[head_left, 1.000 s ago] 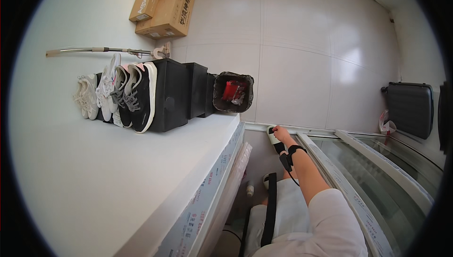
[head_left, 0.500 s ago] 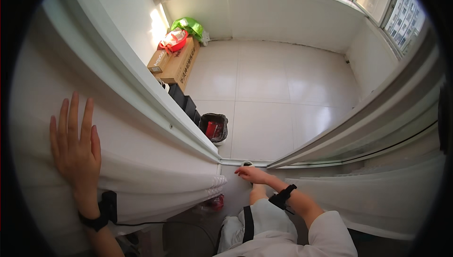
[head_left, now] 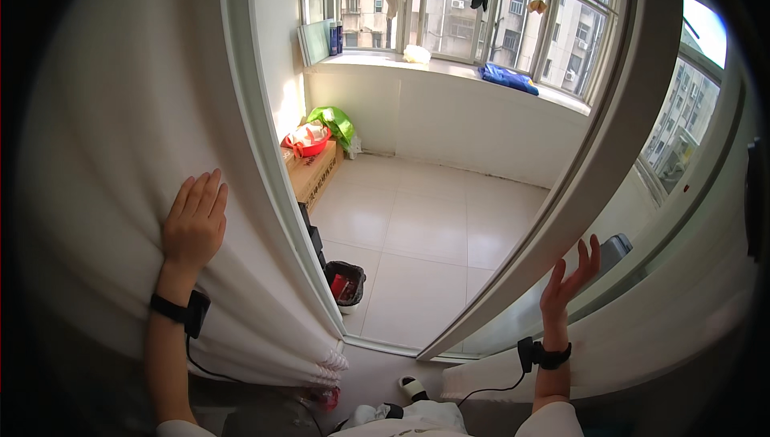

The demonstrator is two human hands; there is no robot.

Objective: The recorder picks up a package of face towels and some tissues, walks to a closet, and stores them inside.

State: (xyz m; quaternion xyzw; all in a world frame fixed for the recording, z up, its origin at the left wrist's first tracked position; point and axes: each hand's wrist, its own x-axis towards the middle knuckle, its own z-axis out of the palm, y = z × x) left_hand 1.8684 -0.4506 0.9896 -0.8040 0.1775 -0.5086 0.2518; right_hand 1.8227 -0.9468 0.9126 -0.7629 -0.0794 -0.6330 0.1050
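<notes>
Resting, it appears, flat on a white curtain (head_left: 104, 156) at the left side, the left hand (head_left: 194, 224) has its fingers straight and close together, gripping nothing. At the right side, the right hand (head_left: 569, 281) is raised, fingers spread and seemingly empty, beside a pale door frame (head_left: 585, 172); whether it touches cannot be told. Even pressure from the whole palm should suit the curtain's loose folds; fingertips are best clear of the frame's edge.

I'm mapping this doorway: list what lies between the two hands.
In the head view, from left hand to right hand: curtain, white doorjamb, black boxes, tiled floor, then the door's white frame.
</notes>
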